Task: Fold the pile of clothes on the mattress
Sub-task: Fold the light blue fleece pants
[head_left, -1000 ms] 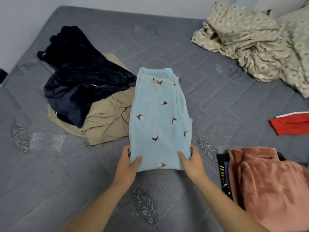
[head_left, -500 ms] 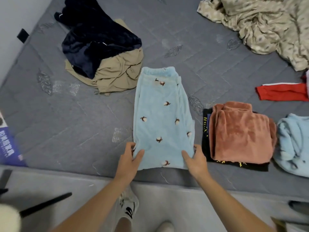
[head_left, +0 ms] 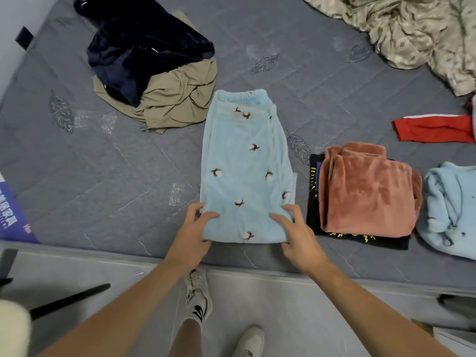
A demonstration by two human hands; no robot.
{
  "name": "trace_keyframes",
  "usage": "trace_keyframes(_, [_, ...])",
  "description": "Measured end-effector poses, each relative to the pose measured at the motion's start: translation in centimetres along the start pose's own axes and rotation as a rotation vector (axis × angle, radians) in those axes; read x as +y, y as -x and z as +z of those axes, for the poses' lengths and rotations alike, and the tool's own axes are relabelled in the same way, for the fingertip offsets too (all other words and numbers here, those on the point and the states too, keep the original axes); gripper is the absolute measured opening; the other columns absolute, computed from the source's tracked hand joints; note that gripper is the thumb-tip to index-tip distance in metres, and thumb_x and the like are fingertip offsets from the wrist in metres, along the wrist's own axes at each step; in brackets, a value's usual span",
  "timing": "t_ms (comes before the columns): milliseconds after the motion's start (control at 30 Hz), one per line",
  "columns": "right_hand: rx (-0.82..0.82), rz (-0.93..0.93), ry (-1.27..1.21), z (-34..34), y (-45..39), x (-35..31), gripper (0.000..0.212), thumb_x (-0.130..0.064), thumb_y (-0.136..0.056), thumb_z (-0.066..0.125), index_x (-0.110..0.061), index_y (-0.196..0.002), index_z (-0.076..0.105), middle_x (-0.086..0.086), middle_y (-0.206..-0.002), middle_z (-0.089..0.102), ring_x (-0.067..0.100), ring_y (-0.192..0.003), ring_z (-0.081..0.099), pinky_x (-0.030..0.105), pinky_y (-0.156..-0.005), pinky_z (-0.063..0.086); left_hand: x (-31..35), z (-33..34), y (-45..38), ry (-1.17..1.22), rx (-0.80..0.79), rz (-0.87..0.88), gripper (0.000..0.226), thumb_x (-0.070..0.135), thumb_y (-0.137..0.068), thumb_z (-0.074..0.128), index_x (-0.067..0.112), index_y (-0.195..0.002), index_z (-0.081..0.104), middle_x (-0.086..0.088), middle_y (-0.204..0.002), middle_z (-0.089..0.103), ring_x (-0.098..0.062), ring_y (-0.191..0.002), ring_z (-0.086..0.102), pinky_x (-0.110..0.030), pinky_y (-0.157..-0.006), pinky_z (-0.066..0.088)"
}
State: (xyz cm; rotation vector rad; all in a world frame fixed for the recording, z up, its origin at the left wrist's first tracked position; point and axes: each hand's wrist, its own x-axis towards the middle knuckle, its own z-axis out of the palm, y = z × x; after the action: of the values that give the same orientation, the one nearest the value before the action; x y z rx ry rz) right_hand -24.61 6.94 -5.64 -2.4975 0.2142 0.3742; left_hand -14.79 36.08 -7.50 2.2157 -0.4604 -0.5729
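Grey quilted mattress (head_left: pixel 128 176). Blue fleece pants (head_left: pixel 244 171) flat, stretching away from left hand (head_left: pixel 195 228) and right hand (head_left: pixel 296 233), both pinching near corners. Probably soft, light, floppy; best gripped at hem corners.

Light blue fleece pants (head_left: pixel 244 166) lie flat on grey mattress (head_left: pixel 128 176), waistband far end, folded lengthwise. Left hand (head_left: pixel 195 228) and right hand (head_left: pixel 296 233) each pinch a near corner, thumbs on top. Left of pants: navy garment (head_left: pixel 144 55) heaped on tan garment (head_left: pixel 180 99). Right: folded pink fleece (head_left: pixel 365 191) on black item (head_left: pixel 313 202), then a crumpled light blue top (head_left: pixel 450 210), red garment (head_left: pixel 435 131) beyond. Beige sheet (head_left: pixel 412 29) top right.
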Motion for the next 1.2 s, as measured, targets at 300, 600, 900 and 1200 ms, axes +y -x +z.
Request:
trace_keyframes(300, [0.251,-0.016,-0.201,-10.6,-9.6,-2.4,0.031,-0.022,-0.081,0.075,-0.023,-0.111,0.067,-0.008,-0.103,0.066,0.021,-0.097,0.062,0.04,-0.087,0.05,6.0,-9.8,-10.7,0.02,0.077,0.108,0.025,0.024,-0.074,0.068,0.028,-0.099,0.068,0.007,-0.102,0.063,-0.004,-0.089,0.06,-0.021,-0.074,0.046])
trace_keyframes(600, [0.637,0.332,-0.268,-14.6,-27.5,-4.0,0.022,-0.019,-0.088,0.061,-0.011,-0.108,0.064,0.006,-0.104,0.07,0.031,-0.093,0.067,0.05,-0.088,0.054,7.6,-13.8,-31.3,0.114,0.36,-0.123,0.025,0.026,-0.093,0.071,0.011,-0.111,0.065,-0.002,-0.104,0.067,-0.015,-0.088,0.06,-0.035,-0.08,0.053])
trace_keyframes(900, [0.393,0.048,0.289,-4.1,-29.9,-3.7,0.064,-0.043,-0.103,0.039,-0.028,-0.164,0.026,0.003,-0.174,0.012,0.027,-0.161,0.004,0.055,-0.127,0.011,1.8,-4.4,-31.1,-0.541,0.132,0.181,0.067,0.055,-0.104,0.028,0.032,-0.165,0.015,-0.009,-0.173,-0.004,-0.031,-0.16,-0.006,-0.054,-0.128,0.012])
trace_keyframes(1200, [0.39,0.029,0.455,-0.1,-34.3,0.9,0.073,-0.043,-0.103,0.043,-0.025,-0.167,0.013,0.006,-0.175,0.0,0.028,-0.161,-0.007,0.059,-0.126,0.008,-2.9,-0.5,-35.2,-0.569,0.163,0.187,0.072,0.053,-0.105,0.034,0.028,-0.166,0.007,-0.016,-0.172,-0.009,-0.036,-0.159,-0.012,-0.059,-0.126,0.011])
